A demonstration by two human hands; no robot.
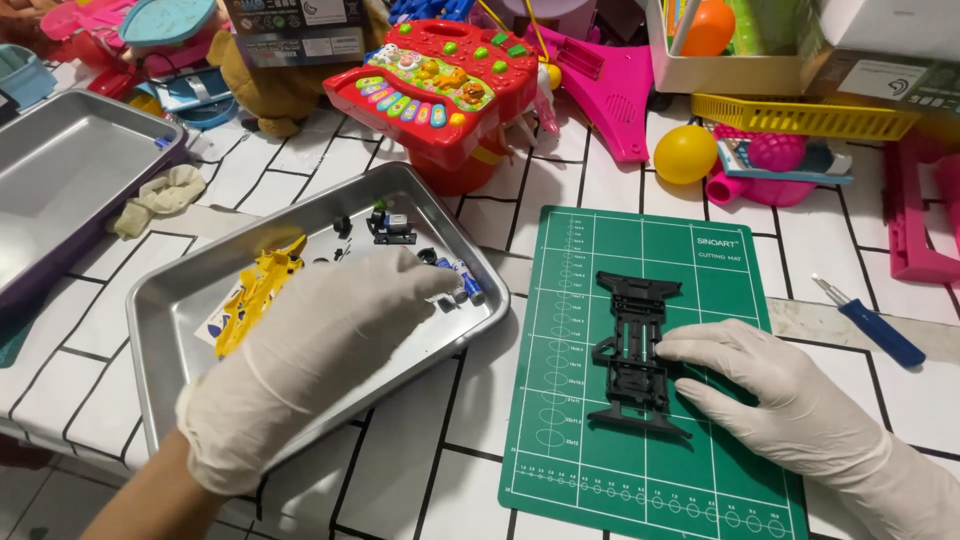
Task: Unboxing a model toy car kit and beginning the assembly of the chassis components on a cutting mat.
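Observation:
My left hand, in a white glove, reaches over a metal tray, fingertips at small dark parts and a blue-capped battery near the tray's right side. Whether the fingers pinch anything is hidden. A yellow toy car body lies in the tray beside the hand, and a small black part sits at the far end. My right hand, also gloved, rests its fingers on the right edge of a black toy car chassis lying on a green cutting mat.
A blue-handled tool lies right of the mat. A second metal tray sits at far left with a crumpled glove beside it. Toys crowd the back: a red toy keyboard, yellow ball, pink pieces, yellow basket.

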